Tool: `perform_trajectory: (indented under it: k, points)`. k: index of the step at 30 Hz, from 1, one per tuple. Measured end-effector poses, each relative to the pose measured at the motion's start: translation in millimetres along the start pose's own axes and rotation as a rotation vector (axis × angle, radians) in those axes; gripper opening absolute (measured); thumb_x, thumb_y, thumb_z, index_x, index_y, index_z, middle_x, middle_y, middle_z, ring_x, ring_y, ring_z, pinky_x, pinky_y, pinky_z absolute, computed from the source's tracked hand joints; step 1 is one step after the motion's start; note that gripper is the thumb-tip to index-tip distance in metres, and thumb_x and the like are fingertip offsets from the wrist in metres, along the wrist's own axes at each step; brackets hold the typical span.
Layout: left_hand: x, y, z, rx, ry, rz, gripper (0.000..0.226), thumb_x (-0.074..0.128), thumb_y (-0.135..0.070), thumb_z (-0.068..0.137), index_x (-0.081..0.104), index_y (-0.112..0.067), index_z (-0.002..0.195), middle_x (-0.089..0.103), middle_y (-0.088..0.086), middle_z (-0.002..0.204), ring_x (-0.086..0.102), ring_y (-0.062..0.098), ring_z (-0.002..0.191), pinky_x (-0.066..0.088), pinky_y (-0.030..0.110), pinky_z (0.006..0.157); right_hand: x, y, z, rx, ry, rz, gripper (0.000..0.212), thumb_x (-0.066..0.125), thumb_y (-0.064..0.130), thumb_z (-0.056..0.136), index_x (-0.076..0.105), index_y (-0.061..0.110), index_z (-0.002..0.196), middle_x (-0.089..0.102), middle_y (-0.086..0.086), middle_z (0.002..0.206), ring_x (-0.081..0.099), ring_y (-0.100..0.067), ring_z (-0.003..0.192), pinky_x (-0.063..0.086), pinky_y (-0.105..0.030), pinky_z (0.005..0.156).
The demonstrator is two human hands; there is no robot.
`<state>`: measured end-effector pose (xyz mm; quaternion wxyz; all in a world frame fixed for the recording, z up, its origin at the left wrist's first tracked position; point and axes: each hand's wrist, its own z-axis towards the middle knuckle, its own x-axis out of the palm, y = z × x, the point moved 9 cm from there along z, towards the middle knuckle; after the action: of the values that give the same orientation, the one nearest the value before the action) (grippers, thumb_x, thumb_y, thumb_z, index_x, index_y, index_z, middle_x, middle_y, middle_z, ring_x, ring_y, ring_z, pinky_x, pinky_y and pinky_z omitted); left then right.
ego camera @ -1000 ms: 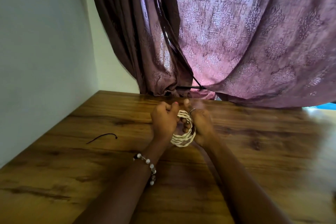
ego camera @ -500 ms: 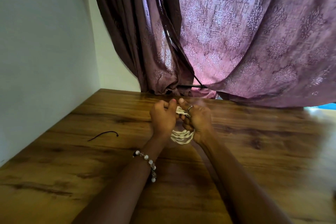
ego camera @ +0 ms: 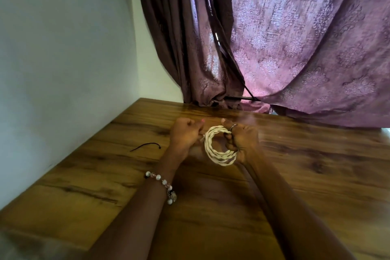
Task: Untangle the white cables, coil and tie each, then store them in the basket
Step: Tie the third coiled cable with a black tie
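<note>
Cable: a white cable [ego camera: 218, 148] wound into a round coil of several twisted loops, held up between the two hands just above the wooden table [ego camera: 306, 175].
Right hand: the right hand [ego camera: 242, 142] grips the right side of the coil, fingers curled round the loops; a ring shows on one finger near the coil's top.
Left hand: the left hand [ego camera: 185, 137] is curled tight at the coil's left edge; it seems to pinch a short cable end there, though the contact is partly hidden.
Wrist: a beaded bracelet [ego camera: 163, 183] sits on the left forearm, nearer the camera than the hands.
Loose piece: a thin black tie [ego camera: 145, 146] lies on the table to the left of the left hand, apart from it.
Beyond the hands: a patterned mauve curtain [ego camera: 295, 48] hangs down to the table's far edge.
Left of the hands: a plain pale wall [ego camera: 63, 59] meets the table's side.
</note>
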<state>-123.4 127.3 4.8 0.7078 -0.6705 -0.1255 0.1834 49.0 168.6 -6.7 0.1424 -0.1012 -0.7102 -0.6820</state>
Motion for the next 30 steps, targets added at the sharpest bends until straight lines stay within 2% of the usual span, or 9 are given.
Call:
perform_trajectory:
  k: [4,7,10,13,18,20,23,25,30]
  points:
    - [-64.9,-24.0,-3.3,0.219,-0.059,0.644,0.008,0.067,-0.02,0.086,0.068,-0.013,0.081,0.069,0.001,0.089,0.062,0.016,0.086,0.048,0.029,0.079,2.9,-10.0,-3.1,0.022,0.015,0.002,0.034,0.067,0.012,0.086,0.048,0.011,0.059,0.036,-0.004,0.044,0.023,-0.007,0.026,0.016,-0.01,0.032]
    - [-100.4,-17.0,1.4,0.213,-0.014,0.957,0.011,0.066,-0.011,0.083,0.073,-0.018,0.088,0.071,0.003,0.1,0.064,0.022,0.098,0.049,0.033,0.087,9.1,-13.1,-8.1,0.028,0.025,0.003,0.028,0.068,0.012,0.086,0.052,0.01,0.063,0.036,-0.002,0.043,0.023,-0.006,0.026,0.016,-0.009,0.031]
    - [-108.7,1.2,0.2,0.16,0.089,1.03,0.01,0.075,-0.013,0.078,0.077,-0.015,0.088,0.073,0.001,0.095,0.066,0.018,0.089,0.049,0.028,0.082,12.5,-13.4,-14.9,0.028,0.028,0.031,0.026,0.068,0.012,0.086,0.054,0.009,0.064,0.037,-0.002,0.042,0.024,-0.007,0.025,0.017,-0.01,0.031]
    - [-112.0,0.2,-1.5,0.202,0.01,1.003,0.006,0.076,-0.014,0.078,0.076,-0.008,0.079,0.074,0.006,0.082,0.062,0.01,0.068,0.051,0.027,0.071,8.7,-11.9,-19.2,0.016,0.026,0.049,0.026,0.068,0.013,0.086,0.055,0.007,0.065,0.037,-0.001,0.041,0.024,-0.007,0.025,0.017,-0.01,0.031]
    - [-96.8,2.9,-0.1,0.206,0.079,1.086,0.015,0.067,-0.019,0.085,0.071,-0.006,0.079,0.07,0.009,0.081,0.064,0.02,0.073,0.051,0.032,0.065,1.2,-6.9,-18.9,-0.012,0.027,0.056,0.032,0.068,0.014,0.086,0.052,0.01,0.059,0.037,-0.001,0.043,0.024,-0.007,0.026,0.017,-0.011,0.03]
    - [-88.8,5.4,1.5,0.163,0.124,0.951,0.016,0.07,-0.021,0.083,0.07,-0.006,0.077,0.067,0.006,0.073,0.06,0.017,0.067,0.045,0.028,0.06,-2.0,-1.8,-18.4,-0.038,0.017,0.061,0.032,0.069,0.013,0.085,0.053,0.01,0.058,0.037,-0.001,0.042,0.024,-0.008,0.027,0.017,-0.011,0.031]
    - [-69.9,12.0,2.6,-0.021,0.182,0.359,0.016,0.071,-0.013,0.083,0.066,-0.004,0.071,0.061,0.014,0.067,0.05,0.018,0.052,0.04,0.024,0.05,-10.0,8.0,-14.0,-0.087,0.021,0.073,0.033,0.068,0.013,0.086,0.051,0.009,0.058,0.037,-0.002,0.042,0.024,-0.008,0.028,0.018,-0.012,0.031]
    - [-48.4,10.5,-0.5,-0.113,0.223,0.067,0.008,0.067,-0.006,0.084,0.064,-0.001,0.079,0.06,0.019,0.07,0.048,0.018,0.048,0.041,0.023,0.044,-17.2,14.1,-9.5,-0.11,0.027,0.084,0.034,0.069,0.014,0.086,0.051,0.009,0.057,0.037,-0.002,0.042,0.024,-0.008,0.028,0.018,-0.013,0.032]
    - [8.5,-8.9,1.2,-0.141,0.268,-0.187,0.016,0.062,0.005,0.085,0.065,0.006,0.101,0.063,0.013,0.071,0.054,0.009,0.044,0.05,0.018,0.043,-38.0,26.0,2.8,-0.169,0.018,0.082,0.039,0.069,0.013,0.084,0.056,0.015,0.048,0.037,-0.002,0.041,0.023,-0.009,0.029,0.018,-0.013,0.033]
